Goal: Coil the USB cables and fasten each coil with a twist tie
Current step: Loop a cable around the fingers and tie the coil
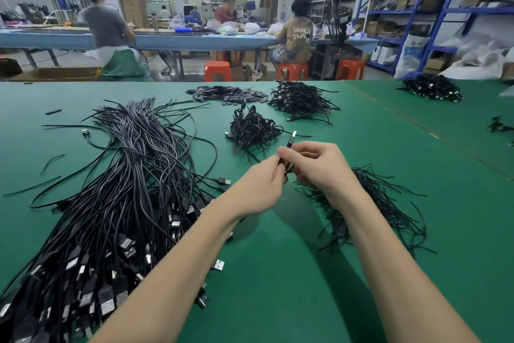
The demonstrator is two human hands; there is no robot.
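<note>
Above the middle of the green desk, both hands meet on one coiled USB cable. The left hand pinches the bundle from the left; the right hand has its fingers curled round it, a silver-tipped plug poking up past the thumb. The step looks like fastening: winding seems done, and a tie is probably being twisted, though no tie shows between the fingers. Next comes tightening the twist, then dropping the coil on the finished heap toward the far edge. The cable is thin, black and folded short. Loose cables sprawl along the left edge; twist ties lie just right of the hands.
</note>
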